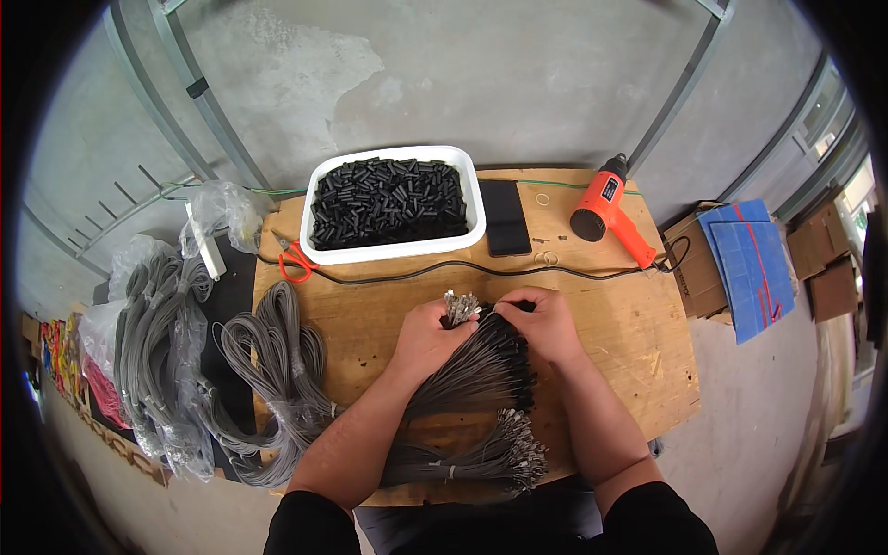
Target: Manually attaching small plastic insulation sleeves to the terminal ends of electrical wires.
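Note:
My left hand (430, 335) is closed around a bunch of grey wires, and their silvery terminals (461, 307) stick up past the thumb and fingers. Close by on the right, my right hand (546, 324) is pinched at the bunch's edge; a dark bit shows by its fingers, too hidden to name. Below both hands fans a layer of grey wires (467, 379) with black sleeves (520, 370) on their right ends. Nearer me lies another wire bundle (435, 462), its bare metal terminals (523, 453) pointing right.
Behind my hands stands a white tub (478, 217) of short black tubes (388, 203). Red scissors (294, 264), a black phone (506, 217), rubber bands (546, 258) and an orange heat gun (608, 208) lie around it. A black cord (435, 266) crosses the table. Coiled grey wires (282, 361) lie left.

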`<state>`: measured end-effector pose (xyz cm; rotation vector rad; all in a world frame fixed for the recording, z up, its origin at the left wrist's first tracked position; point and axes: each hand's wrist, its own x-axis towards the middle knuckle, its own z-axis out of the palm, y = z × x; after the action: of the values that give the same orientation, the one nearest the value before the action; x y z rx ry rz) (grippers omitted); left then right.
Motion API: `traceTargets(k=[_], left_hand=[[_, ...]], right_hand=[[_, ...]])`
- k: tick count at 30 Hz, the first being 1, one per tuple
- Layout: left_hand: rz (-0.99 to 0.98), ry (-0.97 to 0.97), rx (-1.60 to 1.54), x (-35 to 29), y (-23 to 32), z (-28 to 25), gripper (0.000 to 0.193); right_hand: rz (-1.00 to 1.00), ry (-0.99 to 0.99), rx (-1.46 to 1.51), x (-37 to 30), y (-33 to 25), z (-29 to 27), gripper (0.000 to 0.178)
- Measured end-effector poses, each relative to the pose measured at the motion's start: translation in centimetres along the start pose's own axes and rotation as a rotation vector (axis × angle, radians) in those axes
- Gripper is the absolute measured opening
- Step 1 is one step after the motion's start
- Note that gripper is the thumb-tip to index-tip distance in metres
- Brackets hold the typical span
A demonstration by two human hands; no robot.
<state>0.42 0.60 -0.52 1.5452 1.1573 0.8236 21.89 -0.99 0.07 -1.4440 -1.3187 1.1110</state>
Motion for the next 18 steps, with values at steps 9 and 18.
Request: traceTargets(k=[9, 18], left_hand=[[-0.072, -0.086, -0.201, -0.1, -0.2, 0.1, 0.011], [-0.058, -0.029, -0.387, -0.1, -0.4, 0.1, 0.008]], right_hand=[[0.185, -0.100, 0.464, -1.0, -0.5, 0.6, 0.015], [0.399, -0.177, 1.335, 0.5, 0.5, -1.9, 0.031]])
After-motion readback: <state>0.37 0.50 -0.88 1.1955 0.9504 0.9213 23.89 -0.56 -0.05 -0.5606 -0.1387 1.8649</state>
